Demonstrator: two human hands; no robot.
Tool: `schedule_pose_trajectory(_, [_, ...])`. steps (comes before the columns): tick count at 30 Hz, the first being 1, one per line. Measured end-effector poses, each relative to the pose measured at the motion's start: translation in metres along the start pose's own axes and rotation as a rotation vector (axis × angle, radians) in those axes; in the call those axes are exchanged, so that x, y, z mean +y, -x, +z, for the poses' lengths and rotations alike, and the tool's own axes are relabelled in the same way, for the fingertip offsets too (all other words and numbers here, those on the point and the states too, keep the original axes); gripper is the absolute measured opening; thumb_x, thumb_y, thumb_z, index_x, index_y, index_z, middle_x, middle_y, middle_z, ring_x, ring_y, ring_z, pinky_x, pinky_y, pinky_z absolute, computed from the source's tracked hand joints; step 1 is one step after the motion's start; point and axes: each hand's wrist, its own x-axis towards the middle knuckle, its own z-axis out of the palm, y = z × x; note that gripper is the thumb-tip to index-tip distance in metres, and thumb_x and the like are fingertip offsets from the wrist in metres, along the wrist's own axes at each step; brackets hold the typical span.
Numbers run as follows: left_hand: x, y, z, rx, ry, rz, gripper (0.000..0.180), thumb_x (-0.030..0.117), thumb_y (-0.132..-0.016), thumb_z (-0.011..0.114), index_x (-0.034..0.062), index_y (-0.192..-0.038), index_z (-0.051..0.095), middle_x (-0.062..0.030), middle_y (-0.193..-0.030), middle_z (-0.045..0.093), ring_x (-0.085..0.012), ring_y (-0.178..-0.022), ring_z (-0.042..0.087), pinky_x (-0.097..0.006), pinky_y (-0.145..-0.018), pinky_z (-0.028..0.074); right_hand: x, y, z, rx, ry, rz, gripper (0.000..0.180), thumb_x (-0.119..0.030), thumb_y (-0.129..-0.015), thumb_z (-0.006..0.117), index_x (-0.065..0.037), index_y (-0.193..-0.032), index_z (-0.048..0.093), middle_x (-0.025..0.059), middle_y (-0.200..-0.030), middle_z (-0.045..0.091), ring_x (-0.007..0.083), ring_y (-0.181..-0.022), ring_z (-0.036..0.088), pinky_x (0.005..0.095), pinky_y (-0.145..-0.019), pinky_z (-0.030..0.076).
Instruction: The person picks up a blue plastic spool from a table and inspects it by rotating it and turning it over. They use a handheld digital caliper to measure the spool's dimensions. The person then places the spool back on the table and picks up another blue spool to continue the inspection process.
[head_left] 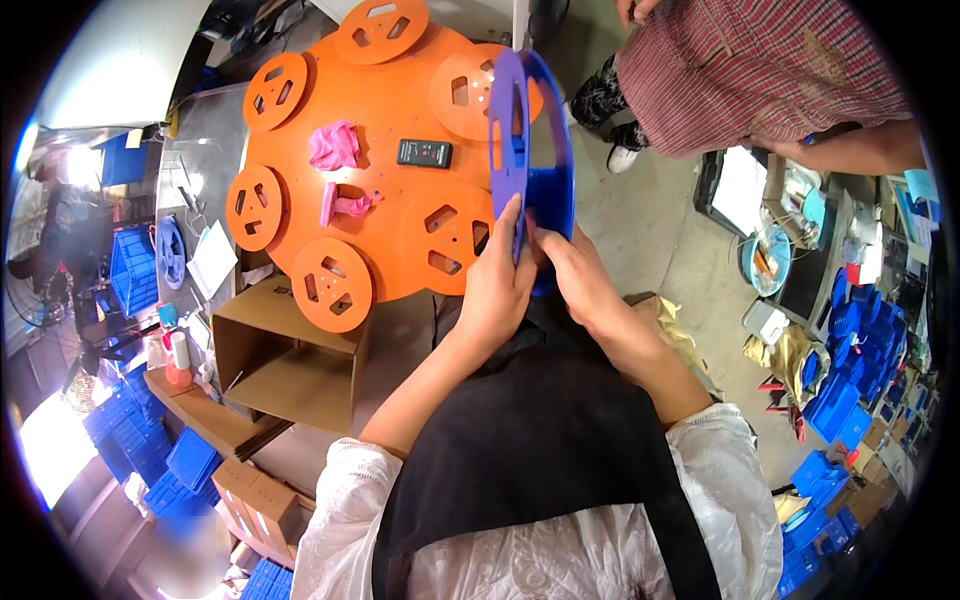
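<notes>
Orange table (385,100), seen from where I stand. Blue reel (550,190), held upright by its right edge: probably light, stiff and slightly slippery; its thin rims may flex, so taking both together seems safest. Left hand (497,275) grasps the near rim; right hand (572,268) grips beside it, fingertips partly hidden.

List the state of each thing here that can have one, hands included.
Blue plastic two-flange reel: held, flanges upright.
Left bare hand: closed on the reel.
Right bare hand: closed on the reel.
Black rectangular handheld device: flat on the orange round tabletop; on or off, can't tell.
Pink crumpled cloth-like piece: bunched up on the tabletop.
Brown cardboard box: open, interior showing.
</notes>
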Motion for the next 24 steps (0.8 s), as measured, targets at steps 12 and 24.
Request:
schedule_pose_trajectory(12, [0.015, -0.015, -0.039, -0.018, 0.268, -0.428, 0.023, 0.019, -0.097, 0.055, -0.0034, -0.096, 0.061, -0.0044, -0.068, 0.060, -0.0103, -0.048, 0.055, -0.025, -0.044, 0.044, -0.021, 0.015, -0.031, -0.032, -0.277, 0.201, 0.028, -0.012, -0.085, 0.053, 0.003, -0.108, 0.056, 0.0111, -0.094, 0.061, 0.0187, -0.064, 0.058, 0.0308, -0.055, 0.050])
schedule_pose_trajectory(24, [0.005, -0.028, -0.067, -0.112, 0.671, -0.574, 0.028, 0.020, -0.097, 0.054, -0.0061, -0.108, 0.056, -0.0100, -0.082, 0.063, -0.0130, -0.052, 0.058, -0.025, -0.040, 0.049, -0.045, 0.003, -0.054, -0.125, -0.306, 0.363, 0.030, -0.012, -0.084, 0.057, 0.007, -0.107, 0.056, 0.0166, -0.096, 0.064, 0.0240, -0.075, 0.064, 0.0377, -0.052, 0.054])
